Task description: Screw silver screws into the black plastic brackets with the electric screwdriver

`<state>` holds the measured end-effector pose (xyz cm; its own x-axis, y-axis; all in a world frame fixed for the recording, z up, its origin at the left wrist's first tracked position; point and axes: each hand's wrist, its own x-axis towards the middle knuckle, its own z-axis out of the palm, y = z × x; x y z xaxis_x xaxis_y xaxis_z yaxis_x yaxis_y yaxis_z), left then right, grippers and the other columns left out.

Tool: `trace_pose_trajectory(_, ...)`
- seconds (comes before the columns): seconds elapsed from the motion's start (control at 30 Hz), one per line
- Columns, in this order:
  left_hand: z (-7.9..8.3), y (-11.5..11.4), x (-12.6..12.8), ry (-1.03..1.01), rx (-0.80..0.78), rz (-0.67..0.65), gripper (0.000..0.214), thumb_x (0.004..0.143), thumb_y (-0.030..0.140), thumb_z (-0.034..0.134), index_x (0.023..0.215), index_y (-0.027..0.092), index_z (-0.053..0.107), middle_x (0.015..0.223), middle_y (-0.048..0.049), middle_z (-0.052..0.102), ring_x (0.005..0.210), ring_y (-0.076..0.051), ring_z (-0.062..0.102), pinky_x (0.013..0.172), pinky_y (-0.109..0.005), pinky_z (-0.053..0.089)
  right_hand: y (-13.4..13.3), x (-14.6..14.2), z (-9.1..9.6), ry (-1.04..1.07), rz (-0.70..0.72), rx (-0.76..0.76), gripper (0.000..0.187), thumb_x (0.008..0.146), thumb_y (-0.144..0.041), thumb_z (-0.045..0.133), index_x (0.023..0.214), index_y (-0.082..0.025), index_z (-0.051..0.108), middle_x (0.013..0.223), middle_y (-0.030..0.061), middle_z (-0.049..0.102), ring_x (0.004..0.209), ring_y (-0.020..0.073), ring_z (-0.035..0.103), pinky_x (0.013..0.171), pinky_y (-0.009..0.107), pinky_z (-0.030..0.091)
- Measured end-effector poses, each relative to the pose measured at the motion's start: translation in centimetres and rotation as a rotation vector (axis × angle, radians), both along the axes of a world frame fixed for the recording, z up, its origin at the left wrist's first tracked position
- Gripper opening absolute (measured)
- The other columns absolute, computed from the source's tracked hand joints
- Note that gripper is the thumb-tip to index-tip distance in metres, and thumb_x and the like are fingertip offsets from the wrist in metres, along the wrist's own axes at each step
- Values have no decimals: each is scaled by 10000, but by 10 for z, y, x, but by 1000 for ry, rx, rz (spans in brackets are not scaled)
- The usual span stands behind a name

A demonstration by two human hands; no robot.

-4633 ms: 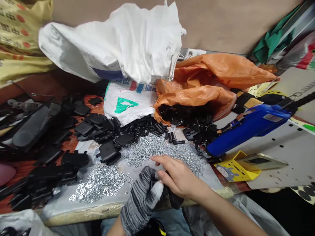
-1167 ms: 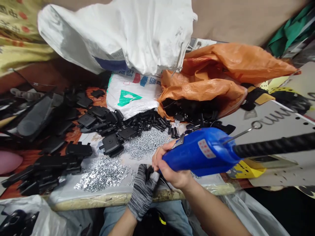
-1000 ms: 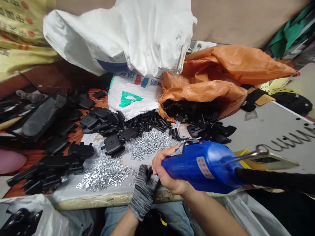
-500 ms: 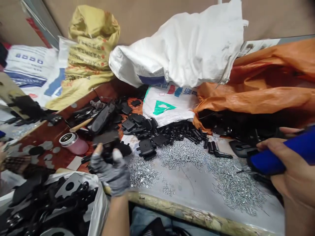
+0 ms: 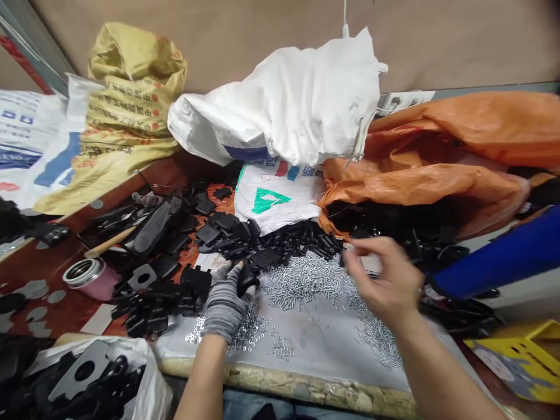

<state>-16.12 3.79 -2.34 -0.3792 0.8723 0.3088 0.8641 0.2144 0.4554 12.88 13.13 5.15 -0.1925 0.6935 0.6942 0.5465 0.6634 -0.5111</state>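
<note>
My left hand (image 5: 225,297) wears a grey knit glove and rests at the edge of a heap of black plastic parts (image 5: 227,233). Its fingers are closed on one black plastic part (image 5: 246,279). My bare right hand (image 5: 385,283) hovers over a spread of small silver screws (image 5: 306,277). It is blurred by motion, with fingers bent toward the left. A blue power tool (image 5: 499,259) lies just right of that hand, apart from it. Silver washers (image 5: 251,329) are scattered beside my left wrist.
White (image 5: 289,105), orange (image 5: 437,157) and yellow (image 5: 126,111) woven sacks crowd the back of the bench. A pink tin (image 5: 87,277) stands at the left. A plastic bag of black parts (image 5: 87,376) hangs at the front left. A yellow box (image 5: 520,361) sits at the front right.
My right hand has let go of the blue tool and moved left over the screws. My left hand has moved from the bag at the front left to the heap of black parts.
</note>
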Motion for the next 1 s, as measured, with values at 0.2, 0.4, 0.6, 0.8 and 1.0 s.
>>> trace_pose_trajectory(0.2,-7,7,-13,-29,22,-11,439,792,182,541,1213,161,662,1177,-120,701,1099,-292,659,1024,-453,524,68,-63,-50,-709,128,-289,346,905,-87,471,1155,-178,692,1089,100,697,1057,228,573,935,345,468)
trace_pose_trajectory(0.4,13,2,-9,-22,195,55,312,892,233,438,994,186,730,1126,-110,712,1115,-280,629,1058,-488,479,95,-72,-65,-927,160,-286,297,879,-113,522,1077,-200,726,1096,122,647,1082,257,513,881,329,448)
trace_pose_trajectory(0.6,20,2,-8,0,79,-44,388,838,154,443,1102,197,723,1235,-88,680,1190,-267,600,1114,-437,451,105,-65,-63,-1022,273,-229,341,896,-44,457,1119,-182,674,1160,121,637,1097,239,519,866,326,425)
trace_pose_trajectory(0.8,24,-5,-26,82,-117,43,423,756,139,516,1122,160,726,1154,-124,700,1109,-314,621,1048,-453,490,106,-71,-61,-893,312,-210,163,852,-78,560,960,-154,657,1031,125,661,1036,242,549,883,329,408)
trace_pose_trajectory(1.0,22,-4,-37,52,-133,58,401,783,213,525,1127,197,729,1089,-105,715,1014,-292,660,973,-422,526,79,-72,-60,-542,208,-281,312,860,-120,472,1163,-151,535,1028,95,619,896,202,583,795,306,451)
